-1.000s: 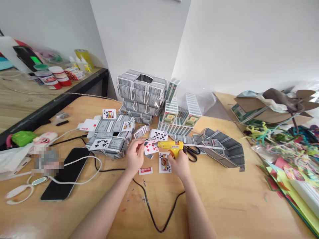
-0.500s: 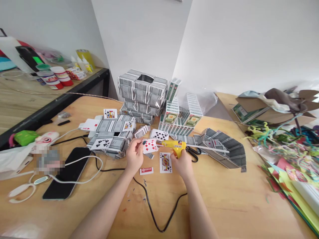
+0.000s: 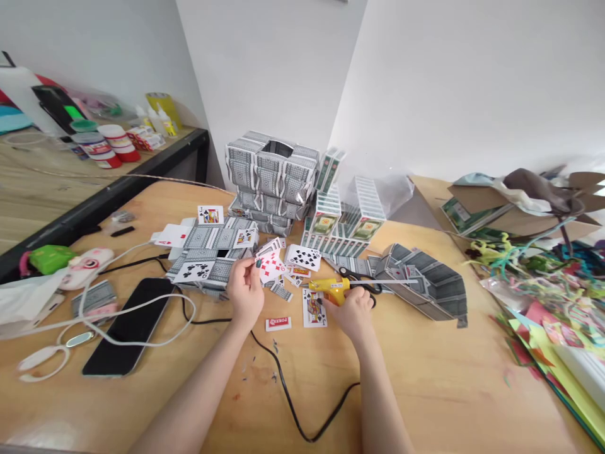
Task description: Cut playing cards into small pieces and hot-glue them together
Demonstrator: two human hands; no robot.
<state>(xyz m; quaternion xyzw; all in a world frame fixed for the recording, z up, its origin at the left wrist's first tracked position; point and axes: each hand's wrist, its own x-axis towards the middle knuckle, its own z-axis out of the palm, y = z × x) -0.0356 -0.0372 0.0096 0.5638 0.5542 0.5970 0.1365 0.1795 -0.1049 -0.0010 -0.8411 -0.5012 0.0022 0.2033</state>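
Observation:
My left hand (image 3: pixel 246 291) pinches a red diamonds playing card (image 3: pixel 271 267) by its left edge, held up above the table. In my right hand (image 3: pixel 352 310) is a yellow glue gun (image 3: pixel 331 290), low over the table with its nozzle to the left and a long clear glue stick out of its back. Partly beneath the gun lies a jack card (image 3: pixel 314 309). Black-handled scissors (image 3: pixel 362 277) rest just behind it. A spades card (image 3: pixel 303 257) and cut card pieces (image 3: pixel 280 290) lie between the hands. A small red POKER piece (image 3: pixel 278 324) is nearer to me.
Grey card-built blocks (image 3: pixel 271 176) stand at the back, a lower one (image 3: pixel 217 249) at left. Green-and-white card boxes (image 3: pixel 368 214) are stacked behind. A curved card piece (image 3: pixel 423 284) sits right. A phone (image 3: pixel 127 328), white cable and black cord (image 3: pixel 288 391) lie in front.
My left hand has drawn the diamonds card left and away from the nozzle. My right hand has lowered the glue gun toward the table, and the scissors show more fully.

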